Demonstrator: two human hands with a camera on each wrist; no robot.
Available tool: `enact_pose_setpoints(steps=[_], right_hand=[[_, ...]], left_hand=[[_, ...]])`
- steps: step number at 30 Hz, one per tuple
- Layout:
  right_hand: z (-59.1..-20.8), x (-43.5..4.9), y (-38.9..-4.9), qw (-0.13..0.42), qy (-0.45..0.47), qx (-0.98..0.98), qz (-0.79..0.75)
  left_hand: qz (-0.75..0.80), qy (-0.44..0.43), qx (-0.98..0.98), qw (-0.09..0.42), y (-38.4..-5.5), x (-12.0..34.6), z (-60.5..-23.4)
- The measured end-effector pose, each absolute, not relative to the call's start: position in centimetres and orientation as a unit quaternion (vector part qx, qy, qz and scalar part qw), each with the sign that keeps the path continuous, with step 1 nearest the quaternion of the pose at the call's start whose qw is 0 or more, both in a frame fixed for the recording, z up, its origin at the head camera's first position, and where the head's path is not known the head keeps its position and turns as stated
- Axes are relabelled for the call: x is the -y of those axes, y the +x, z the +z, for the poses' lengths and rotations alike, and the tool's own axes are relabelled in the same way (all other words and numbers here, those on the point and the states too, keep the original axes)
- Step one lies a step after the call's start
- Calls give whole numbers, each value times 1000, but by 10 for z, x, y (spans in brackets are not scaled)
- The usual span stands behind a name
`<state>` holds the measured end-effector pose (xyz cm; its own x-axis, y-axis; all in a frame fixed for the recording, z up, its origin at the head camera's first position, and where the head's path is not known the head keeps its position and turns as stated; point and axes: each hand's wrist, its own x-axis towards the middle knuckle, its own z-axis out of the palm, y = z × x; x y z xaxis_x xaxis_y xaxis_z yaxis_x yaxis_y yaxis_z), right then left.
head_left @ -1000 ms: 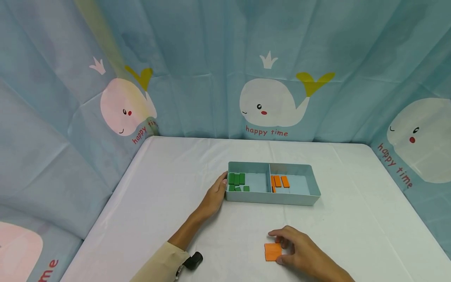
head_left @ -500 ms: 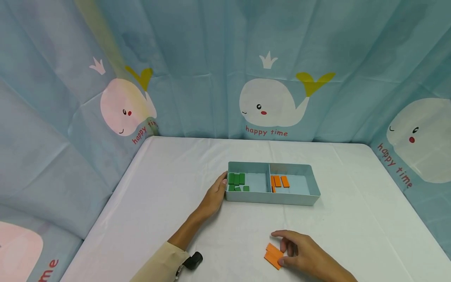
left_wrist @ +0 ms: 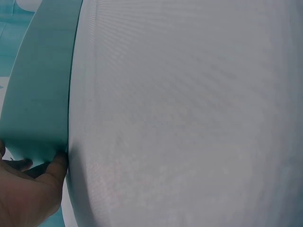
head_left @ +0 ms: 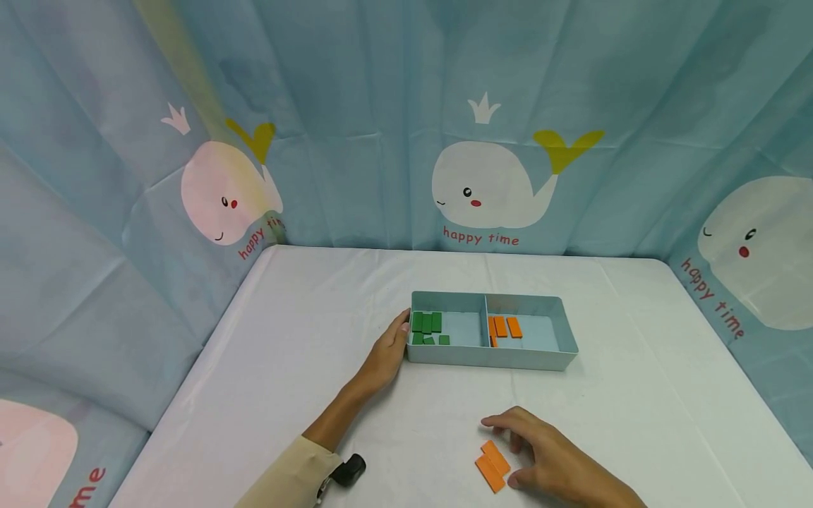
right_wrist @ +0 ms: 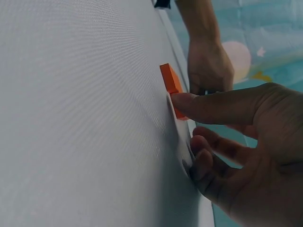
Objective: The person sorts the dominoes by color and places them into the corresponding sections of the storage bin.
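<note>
My left hand (head_left: 384, 353) holds the left end of a blue-green divided box (head_left: 492, 358), fingers along the end wall; the left wrist view shows its fingertips at that end of the box (left_wrist: 42, 90). My right hand (head_left: 540, 451) hovers low over the table with fingers spread in a loose curve, holding nothing. Just left of its thumb lie two flat orange blocks (head_left: 489, 473), side by side and slightly offset, slanting. In the right wrist view the thumb overlaps one orange block (right_wrist: 170, 78).
Several green blocks (head_left: 427, 322) lie in the box's left compartment, and several orange blocks (head_left: 500, 327) in the right one. A white cloth covers the table (head_left: 305, 317). Blue whale-print curtains (head_left: 356, 190) stand around its back and sides.
The two orange blocks have turned from square-on to a slant and shifted lengthwise against each other. My right thumb has drawn back from them. The left hand and the box have stayed put.
</note>
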<state>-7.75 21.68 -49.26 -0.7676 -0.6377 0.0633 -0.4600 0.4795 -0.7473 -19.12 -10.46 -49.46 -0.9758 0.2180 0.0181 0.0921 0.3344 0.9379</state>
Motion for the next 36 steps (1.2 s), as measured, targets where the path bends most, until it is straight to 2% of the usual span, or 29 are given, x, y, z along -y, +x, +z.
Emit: enact_pose_setpoints(steps=[7, 14, 21, 36], right_hand=[[-493, -216, -81, 154, -328, -832, -420], [-496, -215, -83, 137, -353, -832, -405], [-496, -213, -85, 150, -346, -829, -412], [-490, -215, -85, 121, -318, -829, -444]], left_hand=[[571, 101, -813, 53, -191, 105, -495], [574, 106, -810, 55, -191, 104, -495], [571, 100, -813, 55, -190, 104, -494], [568, 100, -815, 53, -190, 105, -494]])
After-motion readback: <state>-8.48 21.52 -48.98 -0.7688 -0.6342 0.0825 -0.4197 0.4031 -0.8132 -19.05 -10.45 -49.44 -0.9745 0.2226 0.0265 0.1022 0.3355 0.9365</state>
